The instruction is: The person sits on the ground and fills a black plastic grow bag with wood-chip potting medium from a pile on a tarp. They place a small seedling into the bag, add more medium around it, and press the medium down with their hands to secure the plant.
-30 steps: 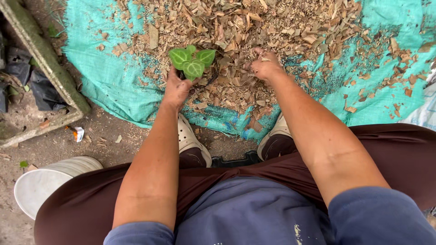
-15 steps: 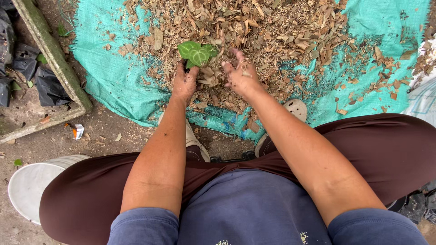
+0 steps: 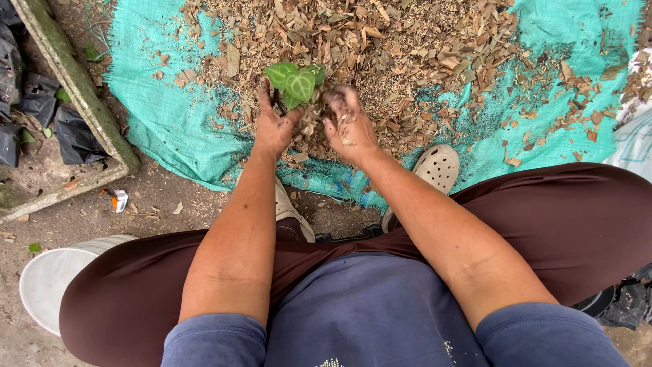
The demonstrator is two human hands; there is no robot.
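Note:
A small green plant [image 3: 295, 83] with heart-shaped leaves stands at the near edge of a heap of brown wood chips [image 3: 380, 54] spread on a teal woven sheet [image 3: 163, 115]. My left hand [image 3: 273, 126] grips the plant's base from the left. My right hand [image 3: 348, 126] is just right of the plant, palm cupped upward with chips and crumbs stuck on it, fingers curled toward the plant. The plant's roots or pot are hidden between the hands.
A white bucket [image 3: 51, 278] stands by my left knee on the dirt. A concrete curb [image 3: 81, 95] with black plastic bags [image 3: 47, 115] behind it runs along the left. My pale shoes [image 3: 438, 166] rest at the sheet's near edge.
My right hand has scooped chips and come in against the plant. The left hand stays on the plant's base. The camera view shifted slightly.

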